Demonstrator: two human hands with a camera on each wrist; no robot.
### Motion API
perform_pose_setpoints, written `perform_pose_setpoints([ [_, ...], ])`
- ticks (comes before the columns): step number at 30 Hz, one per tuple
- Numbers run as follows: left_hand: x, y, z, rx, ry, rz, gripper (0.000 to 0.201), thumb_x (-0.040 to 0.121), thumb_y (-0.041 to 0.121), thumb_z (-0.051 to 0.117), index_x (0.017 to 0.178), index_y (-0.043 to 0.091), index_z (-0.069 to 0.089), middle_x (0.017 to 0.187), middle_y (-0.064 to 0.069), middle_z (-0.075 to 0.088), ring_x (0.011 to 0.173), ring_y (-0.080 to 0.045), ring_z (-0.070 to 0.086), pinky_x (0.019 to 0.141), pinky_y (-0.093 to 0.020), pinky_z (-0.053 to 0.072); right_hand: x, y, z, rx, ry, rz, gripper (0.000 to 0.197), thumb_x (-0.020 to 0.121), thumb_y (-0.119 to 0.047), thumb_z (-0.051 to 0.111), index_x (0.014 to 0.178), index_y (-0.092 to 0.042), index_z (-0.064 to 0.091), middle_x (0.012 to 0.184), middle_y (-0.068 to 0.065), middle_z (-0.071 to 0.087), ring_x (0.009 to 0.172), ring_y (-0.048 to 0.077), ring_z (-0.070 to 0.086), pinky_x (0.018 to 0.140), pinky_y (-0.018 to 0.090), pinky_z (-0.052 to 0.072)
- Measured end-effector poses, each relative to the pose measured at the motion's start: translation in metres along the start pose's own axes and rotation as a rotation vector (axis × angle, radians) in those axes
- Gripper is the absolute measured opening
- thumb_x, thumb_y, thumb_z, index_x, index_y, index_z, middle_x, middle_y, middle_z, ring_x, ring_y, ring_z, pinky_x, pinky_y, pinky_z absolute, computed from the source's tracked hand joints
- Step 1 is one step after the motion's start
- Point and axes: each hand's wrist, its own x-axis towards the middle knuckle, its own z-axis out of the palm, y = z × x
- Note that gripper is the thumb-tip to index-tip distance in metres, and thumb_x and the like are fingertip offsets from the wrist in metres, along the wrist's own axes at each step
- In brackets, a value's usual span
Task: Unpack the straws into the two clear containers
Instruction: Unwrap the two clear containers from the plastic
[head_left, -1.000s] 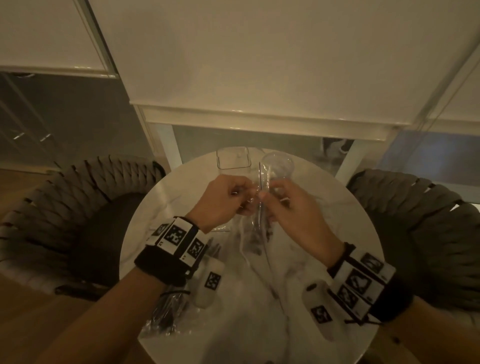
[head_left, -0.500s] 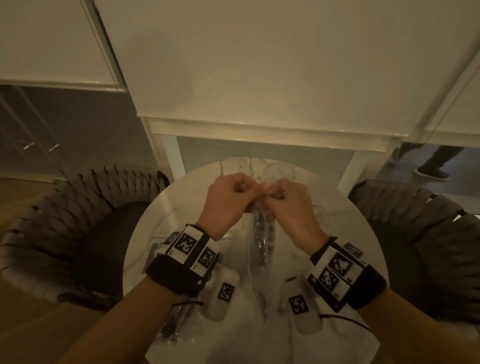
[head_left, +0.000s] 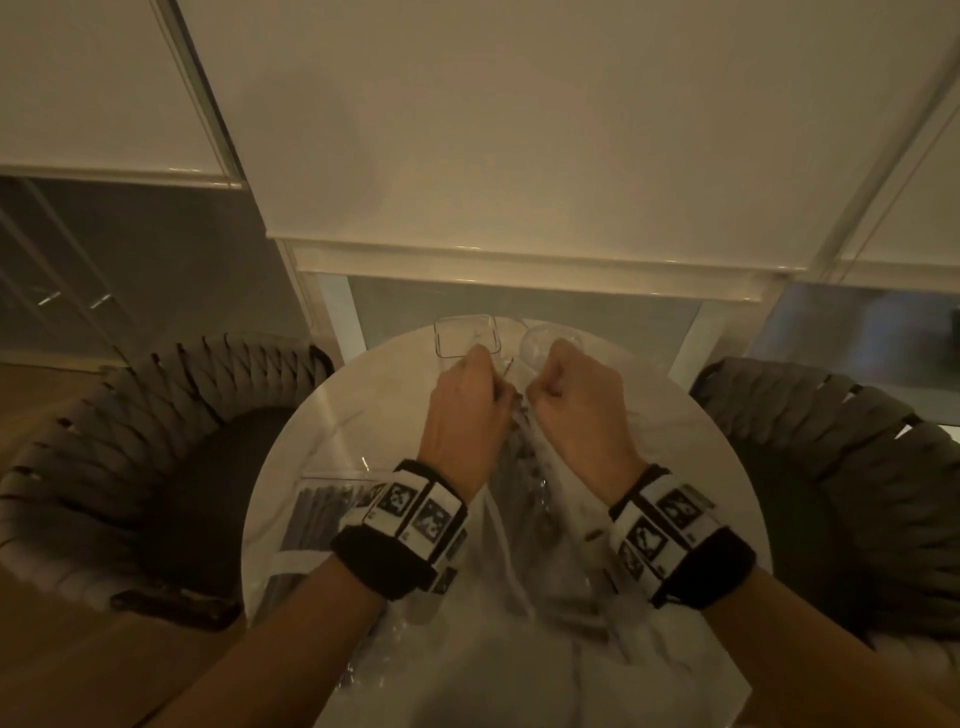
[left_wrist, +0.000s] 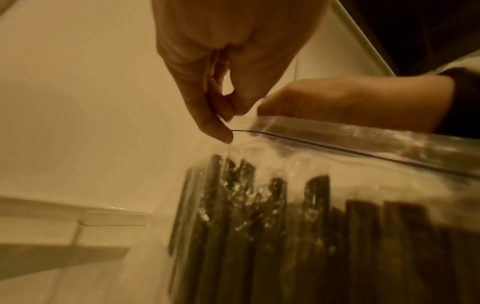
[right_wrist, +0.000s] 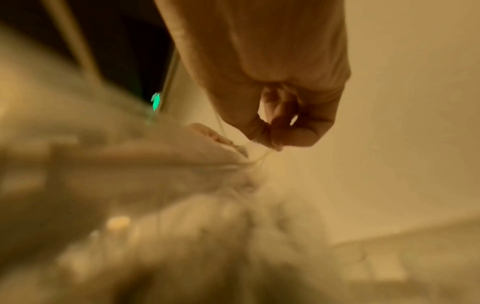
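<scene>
A clear plastic bag full of dark straws is held upright over the round white table. My left hand pinches one side of the bag's top edge and my right hand pinches the other side, the two a little apart. Behind the hands stand two clear containers, a square one and a round one. The right wrist view is blurred; it shows my right hand with thumb and finger pressed on thin film.
A second clear pack of dark straws lies on the table's left part under my left forearm. Woven dark chairs stand at the left and right. A white window frame is behind the table.
My two hands have risen toward the containers and drawn apart, spreading the top of the bag. The camera has tilted, so the table sits lower in view.
</scene>
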Motion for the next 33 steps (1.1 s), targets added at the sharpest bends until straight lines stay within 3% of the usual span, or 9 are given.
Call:
perform_pose_setpoints([
  [3, 0.002, -0.008, 0.0, -0.029, -0.026, -0.08, 0.016, 0.088, 0.014, 0.058, 0.076, 0.013, 0.046, 0.066, 0.003, 0.054, 0.063, -0.014, 0.056, 0.059, -0.01, 0.046, 0.001, 0.004, -0.001, -0.019, 0.027, -0.046, 0.019, 0.077, 0.0, 0.056, 0.067, -0.011, 0.044, 0.049, -0.007, 0.038, 0.042, 0.006, 0.036, 0.053, 0.011, 0.037],
  [6, 0.002, -0.002, 0.001, -0.342, -0.108, -0.252, 0.013, 0.088, 0.023, 0.058, 0.093, 0.012, 0.053, 0.082, -0.006, 0.066, 0.072, -0.025, 0.069, 0.068, -0.041, 0.06, 0.002, 0.005, 0.002, 0.082, -0.03, 0.012, 0.021, 0.077, -0.001, 0.06, 0.065, -0.013, 0.048, 0.049, -0.01, 0.044, 0.048, -0.002, 0.05, 0.05, 0.005, 0.037],
  [8, 0.002, 0.002, -0.002, -0.535, -0.168, -0.376, 0.023, 0.087, 0.023, 0.064, 0.102, 0.015, 0.048, 0.088, -0.007, 0.064, 0.076, -0.027, 0.071, 0.067, -0.042, 0.061, 0.005, 0.009, 0.002, 0.163, -0.024, 0.082, 0.02, 0.079, -0.006, 0.063, 0.066, -0.017, 0.052, 0.053, -0.008, 0.052, 0.049, 0.0, 0.052, 0.05, 0.007, 0.04],
  [12, 0.003, -0.004, -0.006, -0.583, -0.146, -0.29, 0.021, 0.081, 0.005, 0.068, 0.082, 0.015, 0.05, 0.085, -0.013, 0.062, 0.075, -0.029, 0.069, 0.071, -0.046, 0.061, 0.005, 0.015, 0.003, 0.368, -0.025, 0.227, 0.012, 0.077, -0.011, 0.068, 0.073, -0.014, 0.057, 0.069, 0.009, 0.067, 0.064, 0.025, 0.066, 0.063, 0.041, 0.058],
  [16, -0.001, -0.002, 0.002, -0.249, -0.107, -0.03, 0.018, 0.082, 0.001, 0.057, 0.074, 0.016, 0.062, 0.082, -0.003, 0.065, 0.074, -0.017, 0.063, 0.074, -0.032, 0.054, 0.002, 0.013, 0.006, 0.348, -0.061, 0.255, 0.017, 0.08, -0.015, 0.067, 0.093, -0.012, 0.058, 0.076, 0.008, 0.066, 0.065, 0.019, 0.064, 0.064, 0.036, 0.056],
  [22, -0.005, -0.012, 0.015, -0.009, -0.185, -0.057, 0.021, 0.091, 0.022, 0.054, 0.103, 0.016, 0.07, 0.097, -0.009, 0.067, 0.099, -0.023, 0.049, 0.074, -0.011, 0.026, 0.002, 0.013, 0.005, 0.353, -0.099, 0.294, 0.017, 0.081, -0.009, 0.064, 0.097, -0.009, 0.059, 0.084, 0.015, 0.068, 0.071, 0.026, 0.069, 0.068, 0.041, 0.06],
  [24, -0.003, -0.011, 0.016, -0.085, -0.208, -0.077, 0.02, 0.091, 0.021, 0.058, 0.101, 0.009, 0.071, 0.096, -0.01, 0.071, 0.094, -0.024, 0.062, 0.081, -0.012, 0.037, 0.004, 0.014, 0.008, 0.366, -0.085, 0.292, 0.014, 0.082, -0.01, 0.062, 0.096, -0.011, 0.06, 0.082, 0.011, 0.067, 0.071, 0.022, 0.068, 0.067, 0.038, 0.06],
  [28, -0.002, -0.013, 0.011, -0.257, -0.18, -0.166, 0.013, 0.082, 0.013, 0.066, 0.092, 0.008, 0.074, 0.088, -0.008, 0.074, 0.077, -0.023, 0.071, 0.079, -0.042, 0.058, 0.004, 0.021, 0.012, 0.395, -0.207, 0.364, 0.02, 0.085, -0.019, 0.064, 0.102, -0.01, 0.058, 0.088, 0.013, 0.068, 0.068, 0.019, 0.065, 0.055, 0.025, 0.054],
  [33, -0.009, -0.017, 0.002, 0.037, -0.123, -0.048, 0.024, 0.086, 0.006, 0.059, 0.106, 0.011, 0.071, 0.11, -0.008, 0.065, 0.097, -0.023, 0.063, 0.085, -0.02, 0.044, 0.007, 0.037, 0.003, 0.061, -0.18, 0.2, 0.007, 0.082, -0.01, 0.065, 0.084, -0.005, 0.067, 0.065, 0.002, 0.063, 0.057, 0.011, 0.057, 0.049, 0.004, 0.04],
])
